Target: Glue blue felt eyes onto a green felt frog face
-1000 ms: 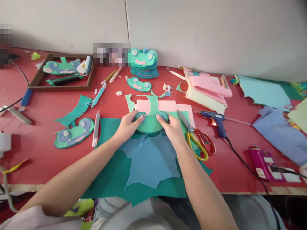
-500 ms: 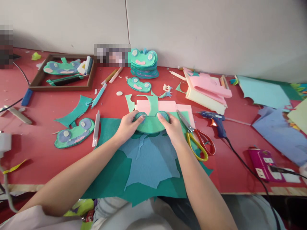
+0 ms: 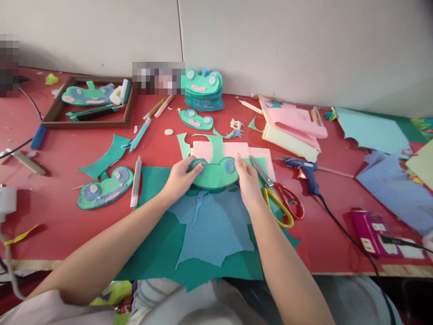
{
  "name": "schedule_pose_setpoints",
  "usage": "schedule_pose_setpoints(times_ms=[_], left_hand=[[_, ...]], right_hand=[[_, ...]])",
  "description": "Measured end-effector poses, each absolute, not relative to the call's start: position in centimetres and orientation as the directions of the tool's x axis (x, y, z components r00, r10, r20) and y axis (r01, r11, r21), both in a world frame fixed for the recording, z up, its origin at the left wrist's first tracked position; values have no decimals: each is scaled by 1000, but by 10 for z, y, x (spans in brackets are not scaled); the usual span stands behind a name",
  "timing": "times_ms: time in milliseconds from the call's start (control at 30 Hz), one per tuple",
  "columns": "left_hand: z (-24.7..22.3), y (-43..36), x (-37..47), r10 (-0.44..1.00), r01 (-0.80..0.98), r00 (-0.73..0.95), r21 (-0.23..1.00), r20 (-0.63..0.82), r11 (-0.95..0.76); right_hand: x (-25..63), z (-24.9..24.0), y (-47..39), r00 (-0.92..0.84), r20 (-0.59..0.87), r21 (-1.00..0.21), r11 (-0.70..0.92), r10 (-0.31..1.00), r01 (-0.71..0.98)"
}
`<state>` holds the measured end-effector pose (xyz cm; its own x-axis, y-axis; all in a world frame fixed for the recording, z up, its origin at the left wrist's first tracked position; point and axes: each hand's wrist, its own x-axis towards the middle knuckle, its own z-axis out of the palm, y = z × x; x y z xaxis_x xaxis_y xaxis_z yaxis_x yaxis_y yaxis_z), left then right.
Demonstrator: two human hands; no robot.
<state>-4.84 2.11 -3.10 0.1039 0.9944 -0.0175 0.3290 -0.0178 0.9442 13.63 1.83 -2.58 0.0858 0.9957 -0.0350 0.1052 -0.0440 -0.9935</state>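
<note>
A green felt frog face [image 3: 216, 175] with blue felt eye circles is held between both hands in the middle of the head view. My left hand [image 3: 184, 176] grips its left side, the thumb lying across the left eye. At the right edge, my right hand [image 3: 249, 178] has its fingers behind the face and its thumb raised beside the right eye. Beneath lie a ragged blue felt sheet [image 3: 216, 230] and a dark green felt sheet [image 3: 149, 243]. Scissors [image 3: 277, 194] with red and yellow handles lie just right of my right hand.
A hot glue gun [image 3: 301, 169] rests at right, its cord running to a purple power strip [image 3: 372, 232]. A stack of frog faces [image 3: 203, 92] stands by the wall. At left are another frog face [image 3: 104, 189], a glue stick [image 3: 135, 180] and a wooden tray [image 3: 84, 124].
My right thumb has lifted off the right eye circle and moved to the right edge, uncovering the circle. The left hand and the frog face stay in place.
</note>
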Motion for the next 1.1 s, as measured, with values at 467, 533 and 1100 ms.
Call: schedule_pose_setpoints(times_ms=[467,533,1100], left_hand=[[-32,21,-49,996,310,90,951,-25,-4],[-32,21,-48,995,314,100,949,-22,-11],[-31,20,-47,989,405,146,912,1,-61]], right_hand=[[137,-25,19,1,-91,-986,-90,996,140],[137,-24,18,14,-76,-982,-77,997,175],[129,-24,14,106,74,-943,35,992,332]])
